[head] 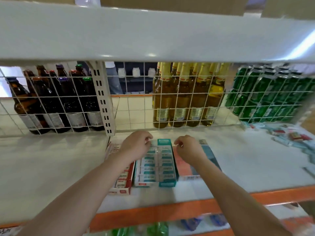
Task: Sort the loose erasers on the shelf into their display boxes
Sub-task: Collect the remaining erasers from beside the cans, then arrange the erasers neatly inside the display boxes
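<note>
Teal display boxes (166,167) filled with rows of teal-and-white erasers stand mid-shelf. A red-and-white eraser box (123,182) is on their left, and a pink and blue-grey box (185,166) on their right. My left hand (136,146) is curled at the far end of the left eraser row, fingertips pinching a clear-wrapped eraser (152,144). My right hand (188,149) is curled just right of the teal box's back flap and pinches a small white eraser (176,145). Loose red and teal erasers (289,136) lie at the far right of the shelf.
A white wire grid (136,103) backs the shelf, with brown bottles (51,103), yellow-topped bottles (184,99) and green cans (265,96) behind it. A white shelf board (153,34) hangs low overhead. The orange shelf edge (153,213) runs along the front.
</note>
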